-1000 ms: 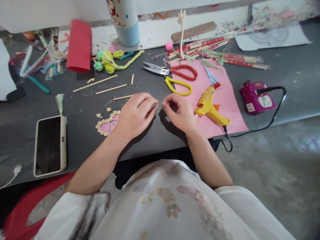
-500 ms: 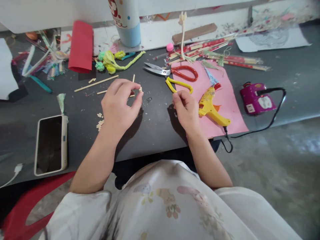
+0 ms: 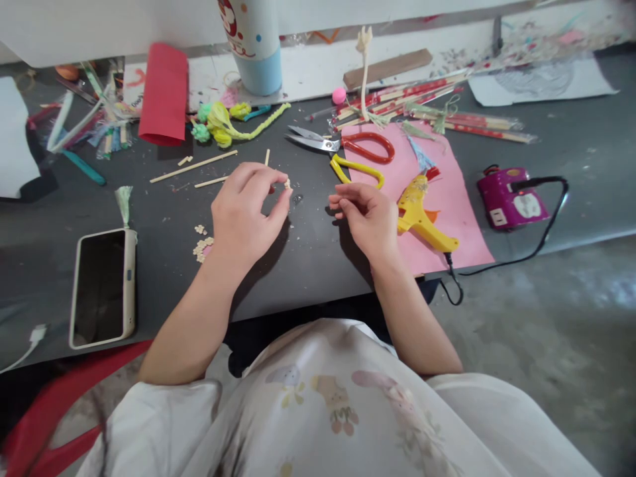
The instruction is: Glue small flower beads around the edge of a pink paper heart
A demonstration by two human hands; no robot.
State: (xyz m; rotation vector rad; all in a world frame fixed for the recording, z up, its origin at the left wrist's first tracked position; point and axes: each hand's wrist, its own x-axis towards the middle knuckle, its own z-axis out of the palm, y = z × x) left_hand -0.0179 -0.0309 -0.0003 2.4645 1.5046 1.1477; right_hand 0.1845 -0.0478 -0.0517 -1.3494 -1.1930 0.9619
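Pale wooden piece (image 3: 287, 183) is pinched by the left hand (image 3: 244, 209) above the bench (image 3: 311, 268), back from its front edge; it could be dropped if squeezed unevenly. Right-hand grip cannot be told; the right hand's (image 3: 370, 215) fingers are curled.

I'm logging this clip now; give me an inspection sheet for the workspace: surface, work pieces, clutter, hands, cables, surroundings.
Surface: dark table, scattered with specks and scraps.
Work pieces: tiny pale piece, held; pale-edged pink piece, mostly hidden behind the left arm.
Clutter: sticks, scissors, glue gun on pink sheet, red roll, bottle, phone.
Hands: left hand pinches the pale piece in its fingers; right hand is loosely curled, any contents unclear.
Cables: black cord at purple box; white cable beside the phone.
Surroundings: grey floor at right; other people, nothing seen.
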